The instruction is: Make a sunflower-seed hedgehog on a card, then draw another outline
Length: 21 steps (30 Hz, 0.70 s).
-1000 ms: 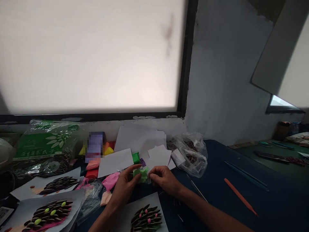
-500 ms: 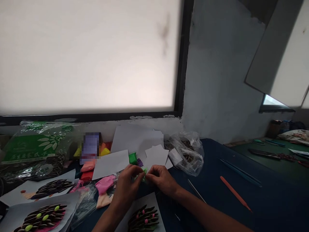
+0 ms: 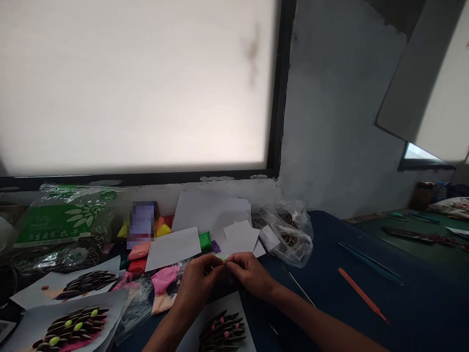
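My left hand (image 3: 198, 279) and my right hand (image 3: 252, 277) meet over the table, thumbs and fingers pinched together. Between them is a small light green packet of modelling clay (image 3: 222, 255), mostly hidden by the fingers. Just below the hands lies a white sheet (image 3: 246, 320) bearing a picture of dark striped seeds (image 3: 223, 332) dotted with pink clay balls. Left of my left hand are a pink clay packet (image 3: 164, 278) and a pale peach one (image 3: 161, 304). A green packet (image 3: 205, 241) sits beyond the hands.
Two more seed pictures (image 3: 88, 283) lie at left, one with yellow-green dots. Behind stand a large bag of seeds (image 3: 54, 225), paper sheets (image 3: 212, 210) and a clear seed bag (image 3: 293, 234). Tweezers (image 3: 300, 288), an orange tool (image 3: 362, 295) and a blue tool (image 3: 370, 263) lie right.
The fingertips of both hands have come closer together, covering more of the light green packet. The whole view has shifted slightly, so things appear a little further right.
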Available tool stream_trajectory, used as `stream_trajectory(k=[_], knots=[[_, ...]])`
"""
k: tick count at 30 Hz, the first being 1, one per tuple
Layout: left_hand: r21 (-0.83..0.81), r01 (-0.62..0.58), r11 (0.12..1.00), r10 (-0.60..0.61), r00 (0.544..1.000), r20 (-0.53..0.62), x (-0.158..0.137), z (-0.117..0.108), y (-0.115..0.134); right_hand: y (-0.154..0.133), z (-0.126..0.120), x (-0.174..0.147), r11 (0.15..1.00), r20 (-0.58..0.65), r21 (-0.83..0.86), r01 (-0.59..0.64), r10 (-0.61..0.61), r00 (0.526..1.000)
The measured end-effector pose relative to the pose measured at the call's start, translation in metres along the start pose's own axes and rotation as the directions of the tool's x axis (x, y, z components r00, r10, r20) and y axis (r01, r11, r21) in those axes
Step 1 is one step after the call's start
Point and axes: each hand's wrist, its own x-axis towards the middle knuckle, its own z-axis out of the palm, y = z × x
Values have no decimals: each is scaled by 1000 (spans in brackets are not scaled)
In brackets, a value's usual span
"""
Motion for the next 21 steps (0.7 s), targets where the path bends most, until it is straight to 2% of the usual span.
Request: stream_trajectory(k=[4,10,14,21], knots=[[-17,-10,1000,10,1000,-4,-1,0,2,2,1,-1,1000,0,-6,-5,5,1000],[128,-49,991,51,999,-14,-2,0,-1,2,2,0,999,-3,-23,-31,31,1000],[166,-44,985,51,998,-37,-3,2,0,0,2,0,998,-11,-32,-46,45,999],[147,-22,989,14,999,51,-4,-1,2,0,1,-1,996,-36,-59,-69,67,997]])
